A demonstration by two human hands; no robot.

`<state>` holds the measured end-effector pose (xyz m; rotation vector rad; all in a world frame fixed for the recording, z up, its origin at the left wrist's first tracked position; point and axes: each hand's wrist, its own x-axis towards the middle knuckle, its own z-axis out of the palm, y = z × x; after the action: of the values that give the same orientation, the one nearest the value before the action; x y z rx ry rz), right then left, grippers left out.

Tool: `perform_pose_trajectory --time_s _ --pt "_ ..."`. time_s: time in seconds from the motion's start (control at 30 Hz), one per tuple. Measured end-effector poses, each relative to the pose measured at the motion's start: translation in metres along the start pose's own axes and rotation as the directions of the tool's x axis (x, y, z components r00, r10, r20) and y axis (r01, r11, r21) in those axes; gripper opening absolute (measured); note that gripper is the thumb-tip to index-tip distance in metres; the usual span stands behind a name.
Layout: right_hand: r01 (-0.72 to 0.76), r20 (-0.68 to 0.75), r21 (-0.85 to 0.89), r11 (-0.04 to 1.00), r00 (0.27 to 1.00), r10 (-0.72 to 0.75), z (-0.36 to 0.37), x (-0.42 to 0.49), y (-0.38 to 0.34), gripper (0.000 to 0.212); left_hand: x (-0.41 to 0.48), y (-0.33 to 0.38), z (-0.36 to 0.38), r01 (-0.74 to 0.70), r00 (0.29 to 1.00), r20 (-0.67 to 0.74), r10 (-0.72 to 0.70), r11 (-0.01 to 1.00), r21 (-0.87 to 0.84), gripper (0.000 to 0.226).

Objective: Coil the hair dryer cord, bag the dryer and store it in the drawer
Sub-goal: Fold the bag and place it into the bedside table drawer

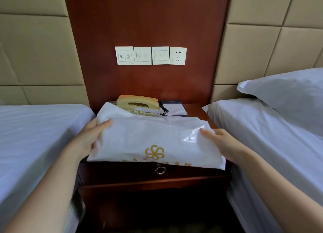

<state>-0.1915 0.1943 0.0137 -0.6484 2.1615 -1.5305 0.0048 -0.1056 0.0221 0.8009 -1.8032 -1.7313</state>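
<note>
Though gold characters (157, 161) blur, the bag (148, 133) bears a pinwheel logo (154, 152).

Left hand (91, 136) pinches the bag (148, 135), thumb on top; right hand (222, 142) seemingly likewise.

Bag (139, 136): between the fingers of your left hand (90, 136) and your right hand (222, 141) it was white, with a gold pinwheel emblem and gold lettering at its near edge.
Drawer (131, 169): below your fingers you had dark reddish-brown wood and a silver ring pull (160, 170).
Telephone (138, 101): beyond your fingers it was yellowed cream, orange-tinted on top.
Notepad (175, 108): beyond your right fingers, white paper sat under a dark navy header.
Switch plates (142, 55): far above your fingers, they were cream-white on a red-brown wooden panel (148, 23).
Bed sheet (35, 136): outside your left fingers, it was white with faint stripes.
Padded wall (35, 49): it was beige.
</note>
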Motion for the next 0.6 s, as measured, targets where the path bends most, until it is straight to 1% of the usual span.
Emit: perform_pose_trajectory --time_s 0.07,0.13,0.17,0.2,0.23,0.27,0.3,0.37,0.4,0.43,0.47,0.5,0.53,0.57,0.6 --pt "0.046 -0.133 0.049 0.998 0.990 -0.039 0.005 0.003 -0.001 0.056 -0.007 0.000 0.000 -0.004 0.998 0.063 0.006 1.000 -0.031 0.012" --pt "0.087 -0.206 0.115 0.990 0.977 -0.062 0.006 0.005 0.000 0.041 -0.013 0.001 0.001 0.002 0.995 0.098 0.007 0.996 -0.093 0.014" --pt "0.104 -0.241 0.125 0.987 0.968 -0.071 0.006 0.003 -0.002 0.035 -0.015 0.002 0.002 0.004 0.990 0.141 0.020 0.987 -0.164 0.017" --pt "0.119 -0.283 0.134 0.984 0.956 -0.077 0.005 0.003 -0.001 0.033 -0.016 0.001 0.002 0.001 0.978 0.202 0.050 0.969 -0.246 0.026" --pt "0.134 -0.324 0.138 0.981 0.942 -0.083 0.003 0.004 0.001 0.033 -0.016 0.002 0.001 -0.002 0.959 0.266 0.095 0.944 -0.330 0.043" --pt "0.141 -0.354 0.138 0.980 0.932 -0.084 0.001 0.003 0.003 0.033 -0.016 0.003 0.001 -0.001 0.939 0.317 0.130 0.926 -0.378 0.061" --pt "0.146 -0.382 0.127 0.981 0.920 -0.088 0.000 0.002 0.004 0.033 -0.017 0.004 0.002 -0.017 0.918 0.357 0.171 0.918 -0.397 0.070" --pt "0.149 -0.417 0.124 0.981 0.905 -0.085 -0.002 0.004 0.010 0.035 -0.017 0.005 0.003 -0.067 0.885 0.410 0.220 0.932 -0.356 0.071" --pt "0.143 -0.426 0.133 0.981 0.902 -0.074 -0.002 0.004 0.013 0.034 -0.019 0.006 0.006 -0.096 0.888 0.406 0.218 0.949 -0.301 0.074" --pt "0.140 -0.428 0.140 0.980 0.901 -0.067 -0.001 0.002 0.013 0.030 -0.019 0.006 0.010 -0.124 0.905 0.373 0.205 0.966 -0.229 0.075" --pt "0.123 -0.409 0.155 0.980 0.911 -0.050 -0.001 0.000 0.012 0.025 -0.018 0.005 0.013 -0.142 0.926 0.327 0.188 0.977 -0.161 0.068" --pt "0.113 -0.368 0.183 0.977 0.929 -0.039 -0.002 -0.002 0.012 0.024 -0.016 0.004 0.016 -0.165 0.942 0.276 0.190 0.980 -0.111 0.052" --pt "0.093 -0.306 0.223 0.970 0.952 -0.021 -0.003 -0.004 0.012 0.027 -0.015 0.004 0.018 -0.178 0.959 0.213 0.188 0.982 -0.063 0.034" --pt "0.061 -0.242 0.259 0.964 0.970 0.004 -0.005 -0.005 0.013 0.030 -0.014 0.003 0.019 -0.192 0.969 0.156 0.193 0.981 -0.024 0.024" --pt "0.019 -0.200 0.274 0.962 0.979 0.038 -0.008 -0.005 0.013 0.029 -0.012 0.001 0.020 -0.199 0.975 0.104 0.198 0.980 0.006 0.021"
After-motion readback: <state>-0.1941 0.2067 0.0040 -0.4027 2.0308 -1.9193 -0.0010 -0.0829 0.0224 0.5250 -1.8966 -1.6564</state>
